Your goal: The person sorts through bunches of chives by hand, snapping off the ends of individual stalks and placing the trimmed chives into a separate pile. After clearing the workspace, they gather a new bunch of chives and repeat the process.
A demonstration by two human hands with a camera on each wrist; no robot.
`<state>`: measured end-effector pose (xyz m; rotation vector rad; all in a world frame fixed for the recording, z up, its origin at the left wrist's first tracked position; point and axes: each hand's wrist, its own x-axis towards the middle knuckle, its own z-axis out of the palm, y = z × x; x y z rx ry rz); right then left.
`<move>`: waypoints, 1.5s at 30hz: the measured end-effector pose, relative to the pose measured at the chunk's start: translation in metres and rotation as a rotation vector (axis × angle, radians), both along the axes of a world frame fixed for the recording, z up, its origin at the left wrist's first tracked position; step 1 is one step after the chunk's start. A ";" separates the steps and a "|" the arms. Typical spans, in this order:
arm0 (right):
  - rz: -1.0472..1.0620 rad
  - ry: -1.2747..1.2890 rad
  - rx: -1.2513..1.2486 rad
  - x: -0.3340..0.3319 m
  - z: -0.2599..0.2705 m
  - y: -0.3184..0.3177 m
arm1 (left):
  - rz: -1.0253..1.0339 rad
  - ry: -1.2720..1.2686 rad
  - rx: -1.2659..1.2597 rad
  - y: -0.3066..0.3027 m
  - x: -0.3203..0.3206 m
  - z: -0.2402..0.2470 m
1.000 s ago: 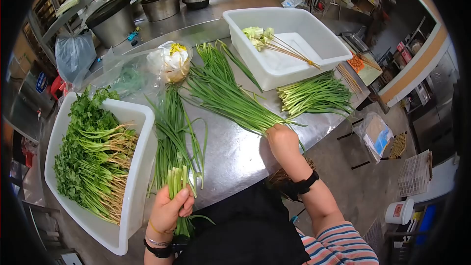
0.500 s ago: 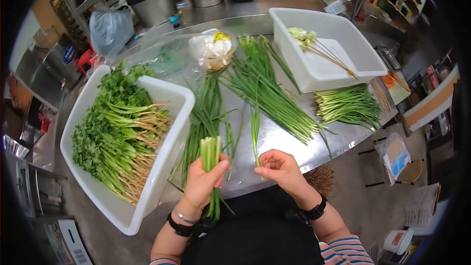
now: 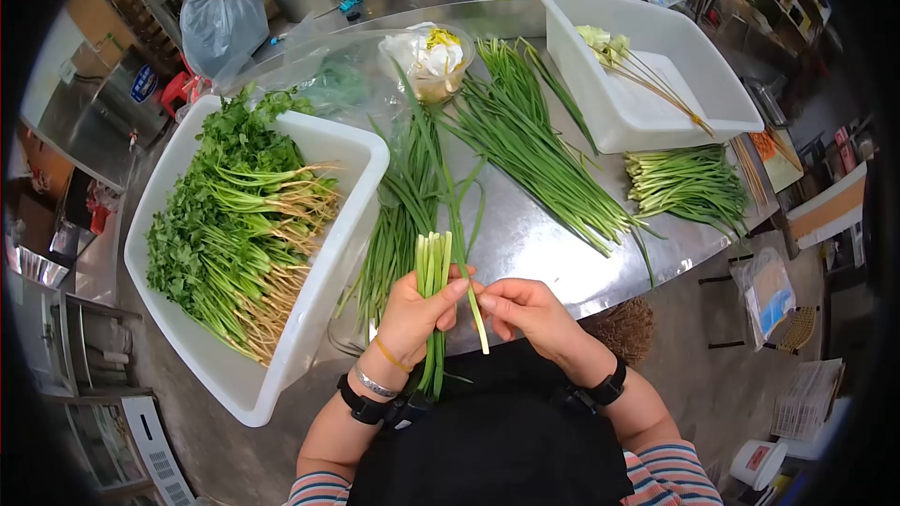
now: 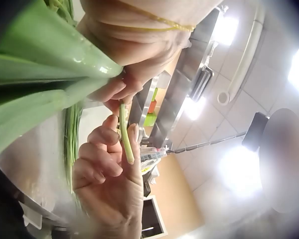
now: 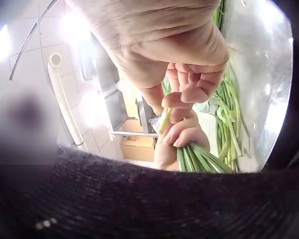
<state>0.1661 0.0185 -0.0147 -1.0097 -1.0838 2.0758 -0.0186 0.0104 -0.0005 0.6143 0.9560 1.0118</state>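
My left hand [image 3: 411, 317] grips a bunch of garlic chives [image 3: 433, 264] upright, pale stem ends on top and green leaves hanging below the fist. Beside it, my right hand [image 3: 536, 315] pinches a single chive stalk [image 3: 479, 326] between thumb and fingertips. That stalk's pale end points down, and its leaves run up past the left fingers. In the right wrist view, the pale tip [image 5: 164, 121] pokes out below the right fingertips. Loose chives [image 3: 398, 211] lie beyond the left hand, and a larger pile [image 3: 548, 164] spreads across the steel table [image 3: 511, 267].
At left, a white tub [image 3: 371, 148] holds coriander [image 3: 211, 215] with roots. Another white tub [image 3: 614, 139] at back right contains skewered leaves [image 3: 605, 45]. Before it lies a chive bundle [image 3: 684, 183]. A plastic bag [image 3: 433, 61] sits at the back.
My right hand has come from the large pile to beside the left hand, bringing a single chive stalk. The stalk has swung against the held bunch. The head view has shifted.
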 end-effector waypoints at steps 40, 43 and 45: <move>-0.073 -0.360 0.599 0.012 0.055 0.009 | -0.322 0.066 0.133 -0.017 0.004 0.024; -0.077 -0.280 0.476 0.009 0.051 0.010 | -0.387 0.097 0.153 -0.014 0.004 0.019; -0.092 -0.194 0.428 0.007 0.048 0.009 | -0.400 0.120 0.146 -0.011 0.002 0.020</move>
